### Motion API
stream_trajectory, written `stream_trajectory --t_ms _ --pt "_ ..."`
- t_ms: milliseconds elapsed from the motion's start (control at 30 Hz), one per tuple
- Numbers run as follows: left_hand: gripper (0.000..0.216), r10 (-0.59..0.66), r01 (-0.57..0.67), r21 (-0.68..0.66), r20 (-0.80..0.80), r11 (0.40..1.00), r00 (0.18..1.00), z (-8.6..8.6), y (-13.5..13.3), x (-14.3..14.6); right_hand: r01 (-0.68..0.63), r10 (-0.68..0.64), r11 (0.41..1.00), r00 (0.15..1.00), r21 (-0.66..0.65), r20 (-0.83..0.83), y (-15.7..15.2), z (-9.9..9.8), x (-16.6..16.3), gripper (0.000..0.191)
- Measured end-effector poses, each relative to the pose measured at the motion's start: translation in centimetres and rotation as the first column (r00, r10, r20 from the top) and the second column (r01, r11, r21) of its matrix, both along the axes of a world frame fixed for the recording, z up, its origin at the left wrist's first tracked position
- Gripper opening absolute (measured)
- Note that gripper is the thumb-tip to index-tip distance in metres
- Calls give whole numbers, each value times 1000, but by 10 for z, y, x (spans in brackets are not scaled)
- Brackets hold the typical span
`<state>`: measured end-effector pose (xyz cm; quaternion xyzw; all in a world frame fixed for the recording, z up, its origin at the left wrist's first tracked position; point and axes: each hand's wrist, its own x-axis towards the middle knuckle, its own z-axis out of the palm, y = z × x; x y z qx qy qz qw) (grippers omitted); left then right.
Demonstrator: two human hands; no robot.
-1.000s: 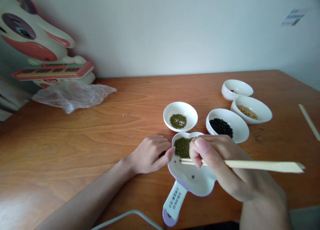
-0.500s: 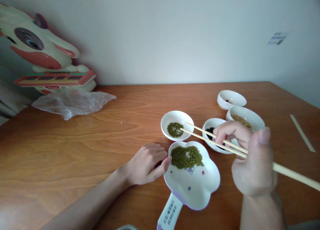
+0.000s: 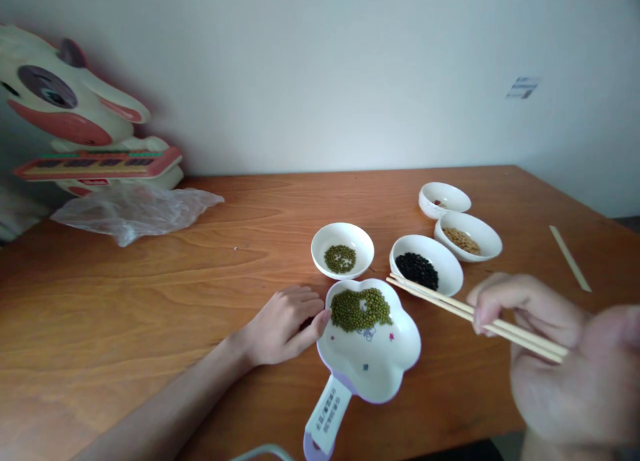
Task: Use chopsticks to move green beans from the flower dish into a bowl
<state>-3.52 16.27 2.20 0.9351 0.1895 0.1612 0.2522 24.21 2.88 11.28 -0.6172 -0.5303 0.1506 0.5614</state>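
My left hand (image 3: 290, 324) holds the left rim of a flower-shaped white dish (image 3: 383, 367) with a lilac handle, thumb over the edge. Green mung beans (image 3: 357, 309) are heaped at the dish's far side. In my right hand (image 3: 560, 357), partly blurred, is a pair of chopsticks (image 3: 440, 301). Their tips are close together, with nothing visible between them, near the front of a bowl of black beans (image 3: 453, 271). Just behind the dish stands a white bowl (image 3: 333, 233) with some mung beans in it.
Behind the black beans are a bowl of tan grains (image 3: 487, 239) and a bowl (image 3: 455, 197) with a few reddish bits. A pale strip (image 3: 570, 259) lies at right. A plastic bag (image 3: 135, 211) and cow-shaped toy keyboard (image 3: 100, 121) stand at left.
My right hand has drawn back right and down, taking the chopsticks away from the mung bean bowl. Their tips have come together. My left hand stays on the dish; the view has shifted slightly.
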Motion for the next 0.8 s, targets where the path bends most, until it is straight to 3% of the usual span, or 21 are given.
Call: stream_trajectory --t_ms 200,433,567,800 --pt "40 -11 11 -6 9 1000 1000 2 0 0 40 -38 995 999 -87 15 -50 -48 6 77" --pt "41 -10 10 -5 8 1000 1000 2 0 0 -61 57 984 998 -170 -28 -67 -76 1 75" --pt "41 -14 14 9 9 1000 1000 1 1 0 -36 31 991 999 -126 -41 -66 -84 -7 73" --pt "41 -19 19 -2 6 1000 1000 1 2 0 172 -163 985 964 27 -211 -54 -82 -29 80"
